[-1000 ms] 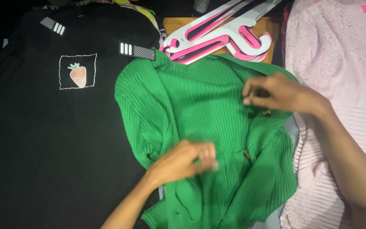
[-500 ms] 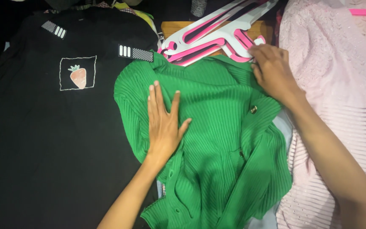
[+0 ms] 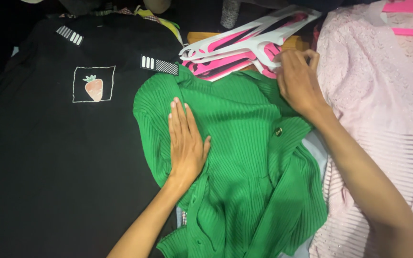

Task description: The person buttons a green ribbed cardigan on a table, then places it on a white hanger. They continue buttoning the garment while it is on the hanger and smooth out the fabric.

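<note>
The left hand (image 3: 186, 141) lies flat, palm down, on the green ribbed cardigan (image 3: 244, 162), its fingers (image 3: 178, 114) straight and held close together, only the thumb spread a little to the side; it grips nothing and merely presses the knit down. The cardigan itself is laid out at the middle of the counter, its left edge lapping over the black shirt (image 3: 58, 157) with the strawberry patch and its right edge touching the pale pink knitted garment (image 3: 388, 119). A small gold button (image 3: 278, 131) shows near the folded right front. Beyond the collar, the right hand (image 3: 298, 81) reaches to the stack of pink and white hangers (image 3: 244, 48), fingers curled about the near end of one; whether it has closed fully on the hanger I cannot tell. The risk I judge likeliest is that the hangers, piled loosely and interlocked, drag together if one is pulled, and slide onto the collar or off the pile. The ribbed knit could also bunch under the flat palm, since it already lies in wrinkles. A hook might snag the loose stitches. The counter is almost wholly covered with clothing, a strip of wood (image 3: 206, 37) showing behind the hangers; the far background is dark and unclear.
</note>
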